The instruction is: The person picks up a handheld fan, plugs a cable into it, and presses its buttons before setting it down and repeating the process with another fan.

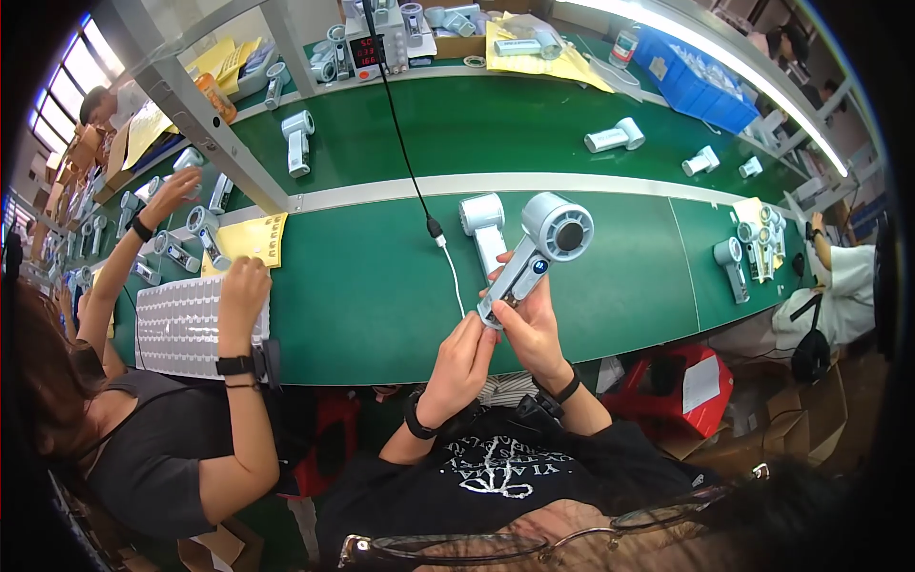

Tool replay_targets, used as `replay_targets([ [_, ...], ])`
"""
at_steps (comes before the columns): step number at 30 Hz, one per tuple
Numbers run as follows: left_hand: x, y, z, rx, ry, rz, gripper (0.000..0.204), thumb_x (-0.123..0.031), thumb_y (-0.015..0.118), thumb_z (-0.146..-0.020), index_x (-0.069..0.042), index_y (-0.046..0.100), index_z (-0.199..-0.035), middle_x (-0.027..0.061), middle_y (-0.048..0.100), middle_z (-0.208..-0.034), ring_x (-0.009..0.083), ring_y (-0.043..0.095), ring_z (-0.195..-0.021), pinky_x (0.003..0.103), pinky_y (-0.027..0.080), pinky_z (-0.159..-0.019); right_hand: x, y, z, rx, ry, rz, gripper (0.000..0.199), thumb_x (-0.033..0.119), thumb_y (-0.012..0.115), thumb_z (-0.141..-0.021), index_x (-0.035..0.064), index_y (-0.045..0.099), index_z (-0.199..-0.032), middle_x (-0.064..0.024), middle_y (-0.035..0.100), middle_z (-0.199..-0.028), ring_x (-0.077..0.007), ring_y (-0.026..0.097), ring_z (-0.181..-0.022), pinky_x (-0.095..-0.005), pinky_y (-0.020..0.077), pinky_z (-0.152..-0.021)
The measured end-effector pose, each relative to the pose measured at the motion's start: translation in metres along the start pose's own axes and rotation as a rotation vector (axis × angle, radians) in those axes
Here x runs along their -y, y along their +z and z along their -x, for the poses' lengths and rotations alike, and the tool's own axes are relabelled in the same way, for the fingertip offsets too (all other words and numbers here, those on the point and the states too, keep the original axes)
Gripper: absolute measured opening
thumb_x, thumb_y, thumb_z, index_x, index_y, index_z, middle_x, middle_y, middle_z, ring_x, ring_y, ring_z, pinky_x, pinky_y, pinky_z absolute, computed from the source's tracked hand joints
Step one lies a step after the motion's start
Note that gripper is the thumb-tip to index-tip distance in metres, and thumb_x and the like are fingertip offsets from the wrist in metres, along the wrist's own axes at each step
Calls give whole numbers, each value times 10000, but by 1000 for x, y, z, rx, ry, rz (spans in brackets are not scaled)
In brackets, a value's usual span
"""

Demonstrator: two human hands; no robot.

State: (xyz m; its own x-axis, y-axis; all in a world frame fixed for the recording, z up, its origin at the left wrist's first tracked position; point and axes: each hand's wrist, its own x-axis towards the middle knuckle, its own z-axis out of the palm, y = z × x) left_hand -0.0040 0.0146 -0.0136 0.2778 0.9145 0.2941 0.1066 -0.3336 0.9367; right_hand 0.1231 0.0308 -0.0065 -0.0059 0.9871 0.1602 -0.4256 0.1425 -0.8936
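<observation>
In front of me I hold a pale blue handheld fan (557,227) tilted, its round head up and to the right. My right hand (536,329) is closed round its handle, with the thumb on the handle's front near the lower end. My left hand (457,367) pinches at the bottom of that handle. A white cable (454,276) runs down into its fingers from a black connector (435,229); the plug end is hidden by the fingers. A second fan (483,224) lies on the green mat just behind and left of the held one.
A co-worker (143,429) sits at my left beside a white slotted tray (181,329) and several fans. Single fans (298,143) lie on the far belt. A power meter (365,55), a blue bin (691,81) and a metal post (191,105) stand around. Another fan (732,269) lies at right.
</observation>
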Motion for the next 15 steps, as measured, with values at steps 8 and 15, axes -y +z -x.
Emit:
replay_targets([
  [8,5,-9,5,-85,-53,108,200,-104,525,-937,60,566,-832,135,575,-890,239,540,-687,308,418,-607,9,5,3,57,-70,-36,611,51,548,-868,20,226,-1386,-140,371,-1344,-220,458,-1188,-382,393,-1019],
  [15,3,-26,9,5,-134,336,228,-110,511,-953,74,595,-848,87,614,-903,115,517,-689,229,397,-603,40,-61,-12,152,-134,623,937,315,773,-741,15,200,-1419,-205,321,-1436,-303,379,-1313,-437,311,-1084],
])
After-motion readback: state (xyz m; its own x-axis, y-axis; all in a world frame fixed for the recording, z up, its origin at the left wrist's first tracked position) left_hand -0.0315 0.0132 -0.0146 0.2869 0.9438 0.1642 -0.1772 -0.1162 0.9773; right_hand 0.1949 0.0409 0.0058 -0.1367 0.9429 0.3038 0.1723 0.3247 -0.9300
